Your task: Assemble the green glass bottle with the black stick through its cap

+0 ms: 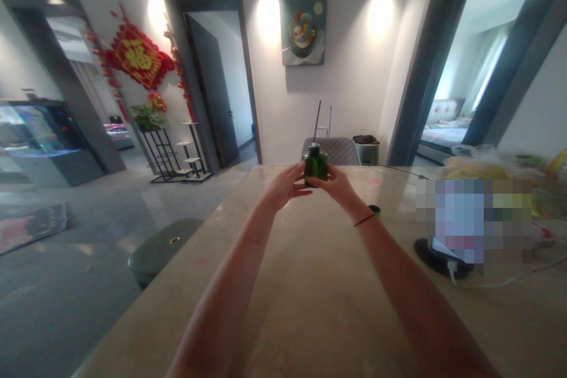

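The left hand (pixel 283 186) and the right hand (pixel 335 182) meet at the centre of the frame around a green bottle (pixel 315 166), grasping it from either side; the left has its fingers against the glass with the lower ones stretched out beneath, while the right wraps its thumb across the front. The bottle is upright, and whether its base touches the table (pixel 310 283) cannot be told. A thin dark stick (pixel 318 121) rises from the bottle's neck, leaning slightly toward the right of the frame. A red cord (pixel 364 220) circles the right wrist, and just beside it, right of centre, a small dark green round piece (pixel 374 210) sits on the table. Farther right, a black round base (pixel 425 254) with a white cable (pixel 482 287) stands partly under a pixelated patch, near plastic bags. Behind the bottle is a quilted grey chair (pixel 349 150), with a painting (pixel 305 29) at upper centre. A green stool (pixel 163 248) stands at lower left, and a red hanging ornament (pixel 139 56) fills part of the upper left.
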Demonstrator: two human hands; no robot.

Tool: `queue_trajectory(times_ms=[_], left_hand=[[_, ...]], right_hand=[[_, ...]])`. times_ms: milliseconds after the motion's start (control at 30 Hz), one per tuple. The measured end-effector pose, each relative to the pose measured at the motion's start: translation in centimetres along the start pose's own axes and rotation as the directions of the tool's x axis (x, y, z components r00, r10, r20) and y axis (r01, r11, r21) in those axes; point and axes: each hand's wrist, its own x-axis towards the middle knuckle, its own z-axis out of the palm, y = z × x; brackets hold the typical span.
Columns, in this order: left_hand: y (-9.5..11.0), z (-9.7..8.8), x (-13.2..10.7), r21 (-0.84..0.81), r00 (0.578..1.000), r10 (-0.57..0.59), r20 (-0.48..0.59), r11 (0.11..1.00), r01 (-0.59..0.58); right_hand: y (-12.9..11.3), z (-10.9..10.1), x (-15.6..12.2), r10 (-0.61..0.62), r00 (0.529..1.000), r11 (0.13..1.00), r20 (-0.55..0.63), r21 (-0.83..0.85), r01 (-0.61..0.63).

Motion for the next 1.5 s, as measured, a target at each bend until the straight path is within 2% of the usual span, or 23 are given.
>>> queue_trajectory(times_ms=[167,300,467,567,633,733,933,1100,1233,1367,1500], left_hand=[[0.3,1.0,-0.3,0.0,1.0,-0.008,0.018,1.0,0.008],[0.6,1.2,-0.2,-0.065,0.998,-0.056,0.003,0.996,0.056],[0.8,0.8,-0.1,-0.109,0.996,-0.065,0.062,0.991,0.072],[1.0,0.7,-0.1,-0.103,0.993,-0.073,0.088,0.991,0.082],[1.1,0.7,-0.2,-0.096,0.993,-0.077,0.091,0.992,0.086],[1.3,0.9,-0.4,-0.084,0.995,-0.05,0.082,0.995,0.057],[1.3,1.4,-0.8,-0.082,0.995,0.062,0.079,0.995,-0.056],[0.9,1.8,-0.8,-0.05,0.991,0.083,0.1,0.996,-0.079],[0.8,1.9,-0.7,-0.034,0.989,0.099,0.111,0.995,-0.096],[1.2,1.7,-0.9,-0.031,0.989,0.098,0.115,0.995,-0.095],[1.6,1.6,-1.1,-0.045,0.987,0.098,0.126,0.995,-0.093]], right_hand=[[-1.0,-0.7,-0.7,-0.022,1.0,0.997,0.013,-0.077,0.023],[-2.4,-1.4,-1.0,-0.06,0.996,0.988,0.06,-0.137,0.068],[-4.0,-2.6,-1.3,-0.121,0.969,0.988,0.217,-0.065,0.138],[-4.3,-3.1,-1.5,-0.133,0.954,0.99,0.269,-0.016,0.143],[-4.1,-3.1,-1.6,-0.13,0.956,0.991,0.264,0.007,0.133],[-3.6,-3.0,-1.6,-0.103,0.975,0.995,0.195,0.009,0.104],[-3.3,-2.6,-1.7,-0.086,0.996,0.986,0.019,-0.144,0.088],[-2.9,-2.2,-1.6,-0.107,0.991,0.971,-0.077,-0.223,0.088],[-2.3,-2.4,-1.3,-0.097,0.994,0.979,-0.042,-0.182,0.088],[-2.7,-2.6,-1.4,-0.112,0.992,0.993,0.051,-0.016,0.113],[-3.4,-2.7,-1.6,-0.129,0.987,0.988,0.094,0.095,0.12]])
